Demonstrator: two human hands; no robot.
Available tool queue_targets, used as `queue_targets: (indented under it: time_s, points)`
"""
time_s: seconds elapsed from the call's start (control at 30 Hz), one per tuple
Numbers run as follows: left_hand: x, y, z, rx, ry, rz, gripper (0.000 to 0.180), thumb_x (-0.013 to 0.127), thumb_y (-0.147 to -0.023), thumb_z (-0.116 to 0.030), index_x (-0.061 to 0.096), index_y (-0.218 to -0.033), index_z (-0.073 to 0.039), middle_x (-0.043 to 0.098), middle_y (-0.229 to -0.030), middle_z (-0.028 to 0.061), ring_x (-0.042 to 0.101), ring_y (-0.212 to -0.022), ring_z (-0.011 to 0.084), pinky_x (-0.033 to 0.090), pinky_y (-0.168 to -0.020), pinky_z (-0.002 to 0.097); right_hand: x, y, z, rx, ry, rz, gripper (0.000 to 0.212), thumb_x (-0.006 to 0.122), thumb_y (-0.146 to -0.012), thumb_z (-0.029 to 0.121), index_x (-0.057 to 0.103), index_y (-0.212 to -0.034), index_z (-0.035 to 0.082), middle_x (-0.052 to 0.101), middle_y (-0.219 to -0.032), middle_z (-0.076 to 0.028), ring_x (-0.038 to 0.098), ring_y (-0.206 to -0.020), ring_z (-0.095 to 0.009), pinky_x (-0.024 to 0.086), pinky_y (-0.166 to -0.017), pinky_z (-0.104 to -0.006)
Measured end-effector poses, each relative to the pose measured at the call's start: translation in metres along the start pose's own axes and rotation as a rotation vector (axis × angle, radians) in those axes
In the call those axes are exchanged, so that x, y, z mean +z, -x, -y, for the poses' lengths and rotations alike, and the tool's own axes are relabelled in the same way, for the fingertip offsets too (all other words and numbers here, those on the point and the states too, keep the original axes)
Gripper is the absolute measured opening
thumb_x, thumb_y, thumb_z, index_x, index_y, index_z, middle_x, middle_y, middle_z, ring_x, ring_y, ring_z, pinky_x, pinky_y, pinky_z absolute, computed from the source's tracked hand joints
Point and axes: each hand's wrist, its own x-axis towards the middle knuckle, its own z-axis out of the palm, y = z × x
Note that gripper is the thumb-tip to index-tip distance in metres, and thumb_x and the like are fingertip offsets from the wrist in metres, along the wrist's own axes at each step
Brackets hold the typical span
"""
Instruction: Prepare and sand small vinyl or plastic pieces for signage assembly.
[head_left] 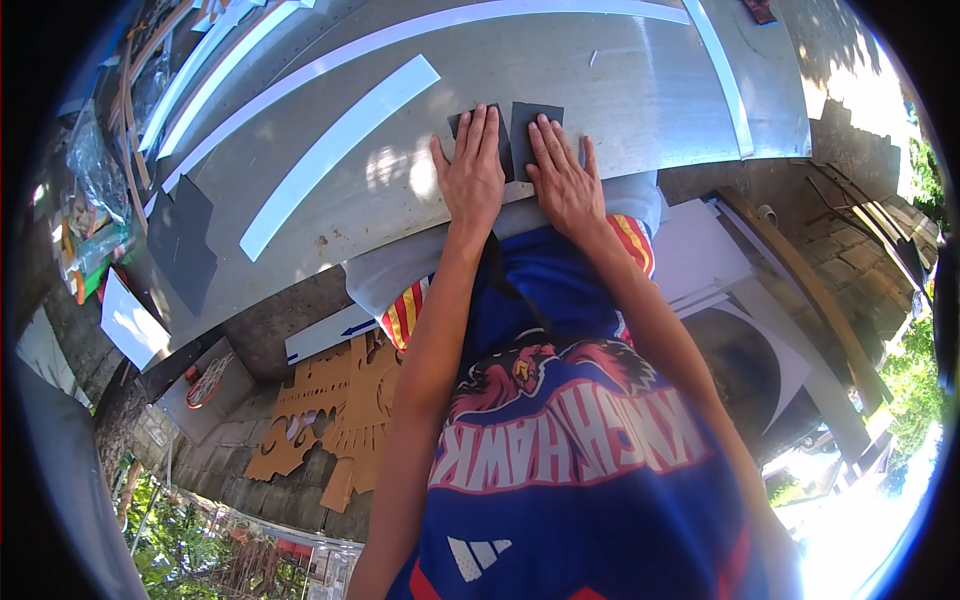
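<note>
Both of my hands rest on small black rectangular pieces lying side by side on a grey metal-topped table. My left hand [472, 185] lies flat, fingers stretched forward, over the left black piece [507, 145]. Palm down on the right black piece [520, 135], my right hand [566, 185] has its fingers extended and one finger spread apart. A narrow gap separates the two pieces near their far edges. My hands partly cover both, and their material is hard to make out.
The metal table [340, 225] holds a wide curved white strip [340, 155], a longer thin white strip [400, 37] and a straight white strip [722, 80]. A dark angular sheet [182, 240] sits at the left edge. Cut brown cardboard [350, 400] lies below, white sheets [700, 250] at right.
</note>
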Motion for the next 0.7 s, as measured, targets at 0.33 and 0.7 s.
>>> queue_targets:
  time_s: [0.33,0.7]
  points:
    - [-0.001,0.003,0.003,-0.01,0.002,0.009,0.041,0.049,-0.095,-0.011,0.054,-0.136,-0.011,0.053,-0.141,0.0059,0.049,-0.131,0.0242,0.029,-0.108,0.0565,-0.002,0.001,-0.002,-0.004,-0.028,0.0,0.056,0.046,-0.099,0.027,0.032,-0.15,0.01,0.032,-0.157,-0.005,0.03,-0.144,-0.02,0.022,-0.116,-0.0533]
    - [-0.004,0.014,0.008,-0.06,0.01,0.022,0.046,0.052,-0.097,-0.022,0.048,-0.142,-0.012,0.047,-0.147,0.0032,0.043,-0.136,0.0194,0.022,-0.113,0.0546,-0.006,0.0,-0.006,-0.058,-0.069,0.082,0.065,0.048,-0.098,0.036,0.026,-0.152,0.007,0.025,-0.159,-0.007,0.023,-0.147,-0.023,0.02,-0.115,-0.0585]
